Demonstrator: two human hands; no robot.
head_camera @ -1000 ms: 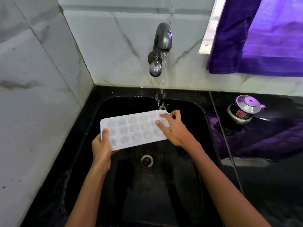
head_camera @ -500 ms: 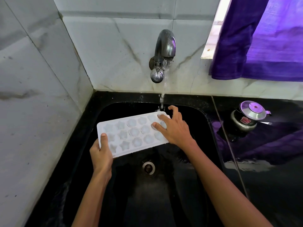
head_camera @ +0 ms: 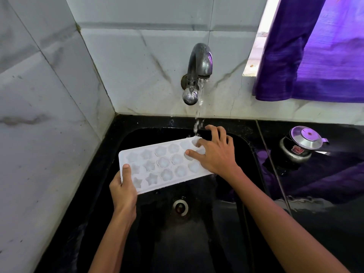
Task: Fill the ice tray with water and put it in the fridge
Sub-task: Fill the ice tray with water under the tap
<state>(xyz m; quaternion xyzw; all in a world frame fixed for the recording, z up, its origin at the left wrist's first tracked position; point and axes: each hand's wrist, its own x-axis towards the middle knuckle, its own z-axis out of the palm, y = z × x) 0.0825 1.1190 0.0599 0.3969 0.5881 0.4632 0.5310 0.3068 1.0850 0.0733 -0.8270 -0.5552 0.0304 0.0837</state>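
Over the sink bowl (head_camera: 122, 138), centre frame, both hands were on the ice tray (head_camera: 163, 166). Left hand (head_camera: 123, 191) gripped the near-left corner, thumb on top, fingers wrapped under. Right hand (head_camera: 214, 152) lay spread over the far-right end, fingers curled over the far edge, so it was clamped on the tray too. Tray was held clear of the sink floor, roughly level, above the drain (head_camera: 180, 206). Change vs half a second back: tray had shifted slightly left and toward the camera, while the stream from the tap (head_camera: 199, 64) kept landing on the far-right corner cell, right beside the right fingertips (head_camera: 209, 127). My read: filling had only just started from that corner; remaining cells looked pale and I couldn't tell if they held water. Fridge step not begun, no fridge in frame. Risk: spill when level is lost. Outward: purple curtain (head_camera: 315, 52) upper right, small steel pot with lid (head_camera: 301, 144) on the black counter at right. Pot carried a red label (head_camera: 296, 149); text too small to read. No other writing visible.
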